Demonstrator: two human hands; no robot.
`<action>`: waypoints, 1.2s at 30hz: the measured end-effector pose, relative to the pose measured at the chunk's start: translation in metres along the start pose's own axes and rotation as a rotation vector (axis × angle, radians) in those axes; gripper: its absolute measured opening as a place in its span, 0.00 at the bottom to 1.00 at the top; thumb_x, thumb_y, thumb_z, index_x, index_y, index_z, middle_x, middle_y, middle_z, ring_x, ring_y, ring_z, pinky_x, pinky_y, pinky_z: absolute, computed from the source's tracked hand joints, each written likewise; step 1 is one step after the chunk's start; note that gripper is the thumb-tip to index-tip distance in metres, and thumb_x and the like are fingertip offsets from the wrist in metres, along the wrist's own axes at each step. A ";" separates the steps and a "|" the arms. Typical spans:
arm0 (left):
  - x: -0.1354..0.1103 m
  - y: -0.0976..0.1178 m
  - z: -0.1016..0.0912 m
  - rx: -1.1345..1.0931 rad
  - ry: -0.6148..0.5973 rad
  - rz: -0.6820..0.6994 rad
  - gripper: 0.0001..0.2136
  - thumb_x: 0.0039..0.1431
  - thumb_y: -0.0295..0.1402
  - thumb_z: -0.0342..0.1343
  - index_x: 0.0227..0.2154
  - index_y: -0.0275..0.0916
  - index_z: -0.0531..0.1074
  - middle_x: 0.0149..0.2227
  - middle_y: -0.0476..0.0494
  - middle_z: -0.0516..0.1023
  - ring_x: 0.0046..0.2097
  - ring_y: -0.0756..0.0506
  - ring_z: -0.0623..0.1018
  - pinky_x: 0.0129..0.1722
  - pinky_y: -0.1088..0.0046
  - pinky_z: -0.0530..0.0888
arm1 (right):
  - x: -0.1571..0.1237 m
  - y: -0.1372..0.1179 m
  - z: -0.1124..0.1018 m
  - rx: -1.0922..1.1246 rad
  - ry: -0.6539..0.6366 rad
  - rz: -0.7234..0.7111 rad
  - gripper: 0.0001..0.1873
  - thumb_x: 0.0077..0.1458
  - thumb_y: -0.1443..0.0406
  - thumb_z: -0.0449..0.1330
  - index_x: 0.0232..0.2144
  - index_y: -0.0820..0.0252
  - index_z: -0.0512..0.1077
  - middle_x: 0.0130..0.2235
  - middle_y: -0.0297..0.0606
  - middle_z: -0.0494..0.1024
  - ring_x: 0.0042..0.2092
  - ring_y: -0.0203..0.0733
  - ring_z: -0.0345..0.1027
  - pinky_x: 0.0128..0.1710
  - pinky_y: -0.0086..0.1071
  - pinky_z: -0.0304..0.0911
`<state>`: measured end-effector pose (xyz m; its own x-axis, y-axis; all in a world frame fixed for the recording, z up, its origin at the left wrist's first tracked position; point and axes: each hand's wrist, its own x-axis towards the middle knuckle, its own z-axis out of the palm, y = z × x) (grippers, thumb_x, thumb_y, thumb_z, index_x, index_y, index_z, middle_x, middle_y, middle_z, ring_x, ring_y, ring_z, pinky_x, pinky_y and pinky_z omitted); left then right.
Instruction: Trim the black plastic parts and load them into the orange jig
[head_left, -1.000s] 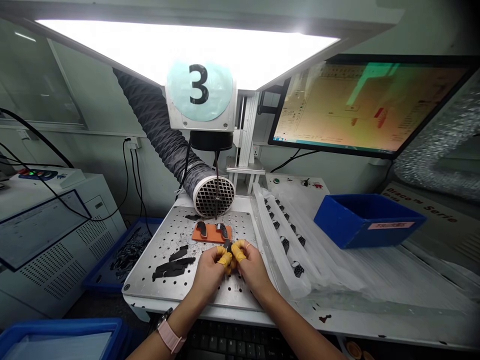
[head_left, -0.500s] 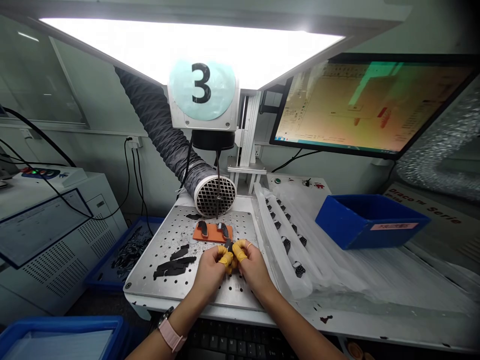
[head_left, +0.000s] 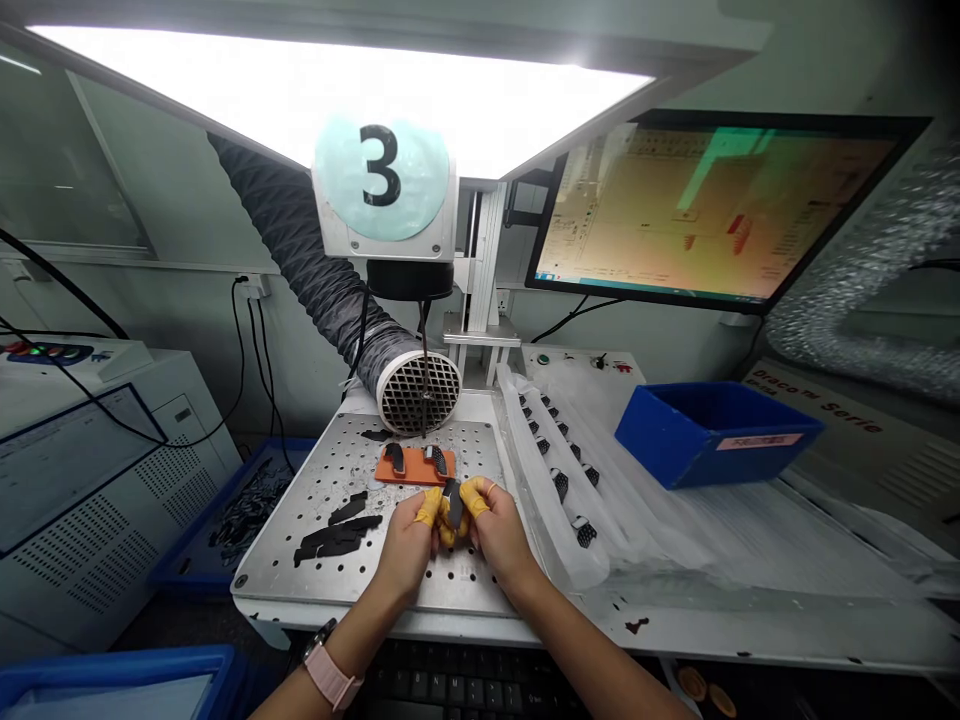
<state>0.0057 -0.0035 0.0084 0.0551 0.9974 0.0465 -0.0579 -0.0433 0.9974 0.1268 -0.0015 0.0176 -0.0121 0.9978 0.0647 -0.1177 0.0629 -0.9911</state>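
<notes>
Dark piece (head_left: 454, 503): pinched between the left hand (head_left: 406, 541) and right hand (head_left: 499, 529), both wearing yellow finger covers (head_left: 430, 506).
Orange block (head_left: 415, 467): just beyond the hands.
Black strips (head_left: 339, 539): left of the left hand.

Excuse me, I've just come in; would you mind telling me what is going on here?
A person wearing yellow finger covers holds a small dark piece between the fingers of the left hand and right hand, above a perforated metal plate. Just beyond the hands, two curved dark parts sit on an orange block. Flat black pieces lie on the plate to the left, while small patterned parts rest in rows on white packing material to the right.
</notes>
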 end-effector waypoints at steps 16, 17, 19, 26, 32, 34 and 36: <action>-0.002 0.006 0.003 -0.080 -0.083 0.021 0.11 0.50 0.36 0.55 0.18 0.36 0.68 0.17 0.52 0.67 0.20 0.53 0.64 0.20 0.78 0.59 | 0.001 0.007 -0.002 0.002 0.001 -0.016 0.13 0.51 0.57 0.56 0.22 0.58 0.62 0.17 0.28 0.64 0.17 0.31 0.52 0.15 0.25 0.45; -0.002 0.006 0.003 -0.082 -0.111 0.027 0.10 0.49 0.35 0.56 0.19 0.36 0.68 0.18 0.51 0.69 0.20 0.53 0.65 0.21 0.79 0.59 | 0.001 0.006 -0.002 0.004 0.010 -0.010 0.13 0.52 0.57 0.56 0.22 0.58 0.61 0.16 0.27 0.63 0.17 0.31 0.51 0.15 0.25 0.45; -0.002 0.004 0.003 -0.090 -0.133 0.021 0.08 0.49 0.34 0.57 0.20 0.36 0.69 0.18 0.51 0.69 0.20 0.53 0.65 0.20 0.79 0.59 | 0.000 0.005 -0.002 0.011 0.035 0.005 0.15 0.52 0.55 0.54 0.22 0.57 0.60 0.15 0.26 0.61 0.16 0.31 0.49 0.15 0.25 0.44; -0.002 0.006 0.005 -0.132 -0.073 -0.012 0.06 0.46 0.33 0.56 0.20 0.36 0.69 0.17 0.52 0.69 0.20 0.53 0.64 0.20 0.79 0.59 | 0.002 0.007 -0.002 0.026 0.029 0.004 0.14 0.52 0.55 0.54 0.23 0.58 0.62 0.16 0.27 0.62 0.16 0.31 0.49 0.15 0.25 0.43; -0.004 0.012 0.007 -0.155 -0.067 0.002 0.00 0.40 0.27 0.55 0.19 0.36 0.69 0.19 0.52 0.71 0.22 0.53 0.68 0.21 0.79 0.62 | 0.002 0.010 -0.002 0.000 0.011 -0.016 0.11 0.51 0.58 0.56 0.23 0.59 0.63 0.17 0.27 0.63 0.17 0.31 0.50 0.15 0.25 0.45; -0.003 0.011 0.007 -0.131 -0.062 0.011 0.01 0.41 0.27 0.54 0.19 0.36 0.69 0.18 0.52 0.71 0.21 0.53 0.67 0.21 0.79 0.61 | 0.003 0.011 -0.003 -0.013 0.009 -0.020 0.11 0.52 0.59 0.56 0.24 0.59 0.63 0.17 0.28 0.64 0.17 0.31 0.51 0.15 0.25 0.45; -0.003 0.010 0.006 -0.113 -0.059 0.020 0.03 0.42 0.28 0.54 0.18 0.36 0.69 0.18 0.52 0.70 0.21 0.53 0.66 0.21 0.79 0.61 | 0.004 0.013 -0.003 -0.021 0.006 -0.023 0.11 0.52 0.59 0.55 0.24 0.59 0.64 0.18 0.28 0.64 0.18 0.32 0.52 0.16 0.25 0.47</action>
<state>0.0112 -0.0074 0.0181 0.1110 0.9912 0.0723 -0.1710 -0.0526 0.9839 0.1280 0.0028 0.0050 -0.0032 0.9963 0.0865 -0.0970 0.0857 -0.9916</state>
